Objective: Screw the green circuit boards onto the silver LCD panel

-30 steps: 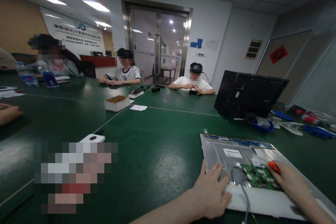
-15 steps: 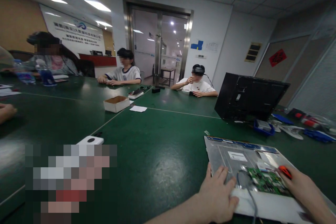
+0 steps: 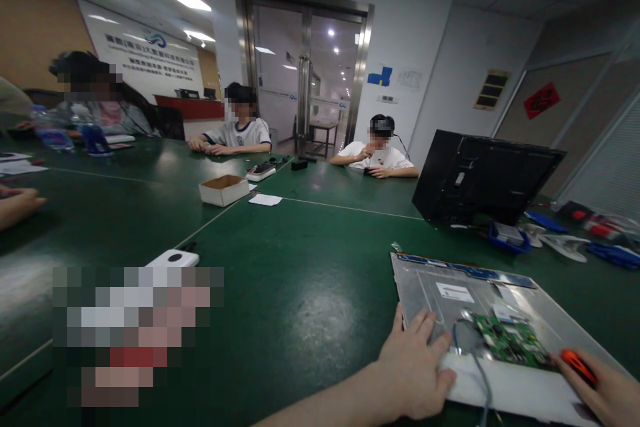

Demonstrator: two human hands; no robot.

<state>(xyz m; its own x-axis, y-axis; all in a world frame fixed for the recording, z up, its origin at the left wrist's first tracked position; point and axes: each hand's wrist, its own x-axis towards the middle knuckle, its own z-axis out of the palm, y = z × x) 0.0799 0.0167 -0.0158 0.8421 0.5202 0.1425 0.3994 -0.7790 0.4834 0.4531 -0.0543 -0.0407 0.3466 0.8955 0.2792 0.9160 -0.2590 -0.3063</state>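
A flat metal-backed display panel [image 3: 430,280] lies on the green table at the lower right. On it sits a green circuit board [image 3: 510,340], with a grey cable [image 3: 483,380] running toward me. My left hand [image 3: 417,360] rests with spread fingers on the panel's left part, beside the cable. At the board's right edge, my right hand [image 3: 600,380] is closed around a screwdriver [image 3: 580,367] with an orange-and-black handle. The screwdriver's shaft and tip cannot be made out.
Behind the panel stands a black monitor housing [image 3: 485,177], near a blue tray [image 3: 507,238] of small parts. A white open box [image 3: 224,191] and a white device [image 3: 175,258] lie leftward. Several people sit around the table [image 3: 300,247].
My right hand has moved right and down with the screwdriver, from over the circuit board to its right edge. My left hand stays on the panel. The view has shifted slightly.
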